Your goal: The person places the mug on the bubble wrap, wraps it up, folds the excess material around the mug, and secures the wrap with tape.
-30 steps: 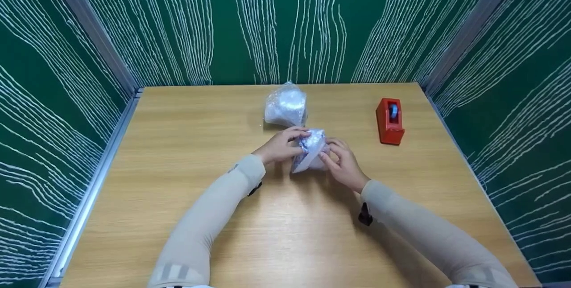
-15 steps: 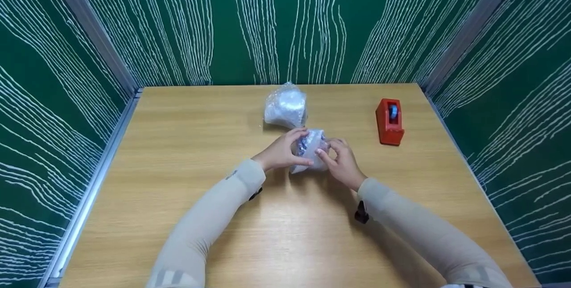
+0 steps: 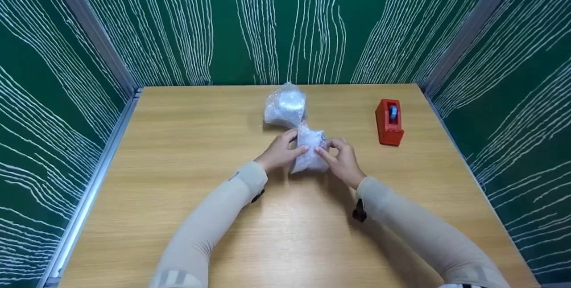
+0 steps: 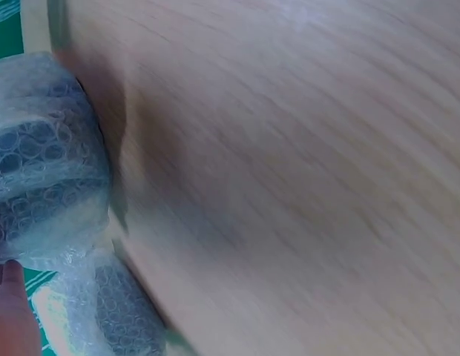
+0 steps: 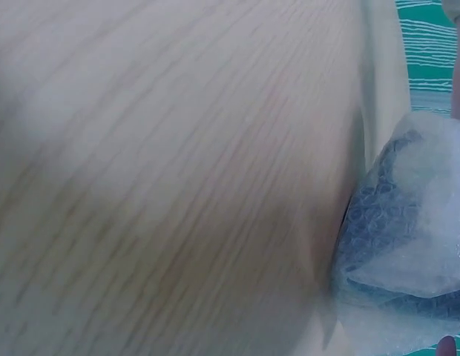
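Between the two hands on the table lies a small bundle in bubble wrap [image 3: 311,156]. My left hand [image 3: 280,150] holds its left side, thumb on top and fingers at the far edge. On the right side, my right hand [image 3: 342,161] grips the wrap with thumb and forefinger. The left wrist view shows layered bubble wrap [image 4: 48,159] beside a few fingers of the left hand [image 4: 11,319]. In the right wrist view, a loose flap lies folded over the bundle [image 5: 393,215]. Whatever is inside the wrap is hidden.
A second, larger bubble-wrapped bundle [image 3: 285,106] stands just behind the first. At the right rear of the wooden table [image 3: 187,118] is a red tape dispenser [image 3: 389,123] with a blue roll. Green walls with white lines enclose the table.
My left hand first spread its thumb over the wrap, then drew it back onto the bundle's left side. A flap now covers the bundle's top and sticks up at the far end.
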`<state>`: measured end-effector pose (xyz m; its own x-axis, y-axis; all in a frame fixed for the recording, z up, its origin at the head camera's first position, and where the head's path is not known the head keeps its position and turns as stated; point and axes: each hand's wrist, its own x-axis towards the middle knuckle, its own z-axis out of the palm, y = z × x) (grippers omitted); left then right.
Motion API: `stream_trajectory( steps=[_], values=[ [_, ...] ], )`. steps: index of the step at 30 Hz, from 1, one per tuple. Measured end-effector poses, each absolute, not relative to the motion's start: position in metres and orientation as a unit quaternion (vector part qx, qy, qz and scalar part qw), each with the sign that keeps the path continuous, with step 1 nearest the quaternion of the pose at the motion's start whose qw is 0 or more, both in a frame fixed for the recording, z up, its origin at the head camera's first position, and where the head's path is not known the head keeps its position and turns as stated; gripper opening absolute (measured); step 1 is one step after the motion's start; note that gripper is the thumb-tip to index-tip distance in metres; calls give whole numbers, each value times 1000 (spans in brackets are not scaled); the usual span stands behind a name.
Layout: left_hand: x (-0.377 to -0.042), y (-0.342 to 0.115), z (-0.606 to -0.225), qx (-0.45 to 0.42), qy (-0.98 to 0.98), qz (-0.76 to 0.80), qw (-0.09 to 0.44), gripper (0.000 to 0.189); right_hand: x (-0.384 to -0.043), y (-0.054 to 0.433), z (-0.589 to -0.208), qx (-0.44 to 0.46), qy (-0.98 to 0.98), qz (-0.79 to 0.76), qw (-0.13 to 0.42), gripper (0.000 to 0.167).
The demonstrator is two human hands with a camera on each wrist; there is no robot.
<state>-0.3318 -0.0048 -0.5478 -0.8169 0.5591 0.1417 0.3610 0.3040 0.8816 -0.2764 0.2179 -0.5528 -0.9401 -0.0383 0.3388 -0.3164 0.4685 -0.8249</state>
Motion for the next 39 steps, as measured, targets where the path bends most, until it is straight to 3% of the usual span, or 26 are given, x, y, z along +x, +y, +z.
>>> stream_trajectory(
  steps=[6, 12, 14, 21, 32, 36, 39],
  values=[
    [-331, -3, -549, 270, 770, 567, 113, 67, -285, 219, -550, 89, -839, 520, 130, 26],
    [-330, -3, -546, 244, 798, 540, 110, 79, -291, 224, -550, 52, -833, 549, 50, 64],
    [-330, -2, -546, 251, 802, 532, 100, 76, -293, 225, -551, 46, -827, 559, 25, 69],
    [-335, -1, -547, 291, 795, 526, 75, 56, -295, 226, -552, 31, -828, 560, 2, 65],
    [-337, -5, -545, 299, 830, 459, 104, 55, -294, 221, -554, 21, -825, 565, 9, 58],
    [-337, -7, -543, 305, 844, 425, 120, 63, -291, 218, -554, 8, -821, 571, 10, 55],
    [-336, -9, -539, 301, 850, 407, 146, 83, -289, 217, -553, -8, -821, 570, 5, 56]
  ],
)
